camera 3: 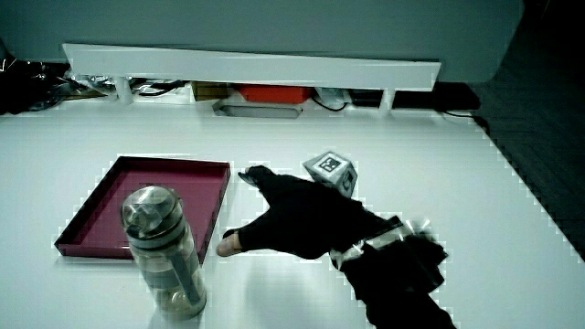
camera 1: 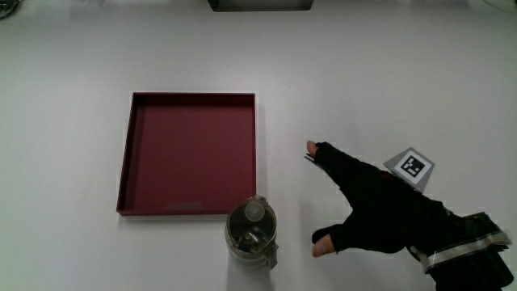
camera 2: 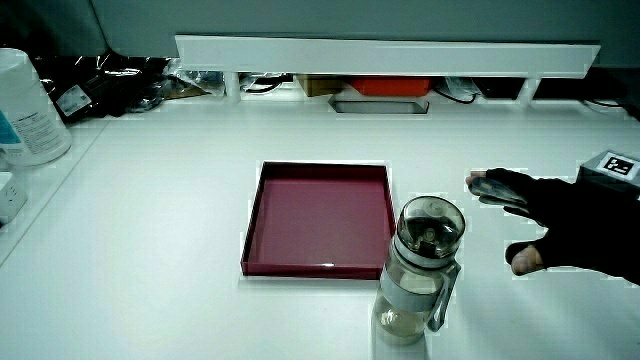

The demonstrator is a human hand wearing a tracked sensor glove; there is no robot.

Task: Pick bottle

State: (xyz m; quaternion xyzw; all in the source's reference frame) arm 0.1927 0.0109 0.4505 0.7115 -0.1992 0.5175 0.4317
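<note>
Beside the red tray (camera 1: pixel 129 153), at its five o'clock corner, we see the bottle (camera 1: pixel 251 233) upright and free; our hand (camera 1: pixel 376 206) waits near it, fingers spread wide, holding nothing.

No legible text, brand or number appears. The cube (camera 1: pixel 410 167) on the hand (camera 1: pixel 380 212) bears only a black-and-white coded pattern; the label on the white container (camera 2: pixel 28 108) near the partition cannot be read.
</note>
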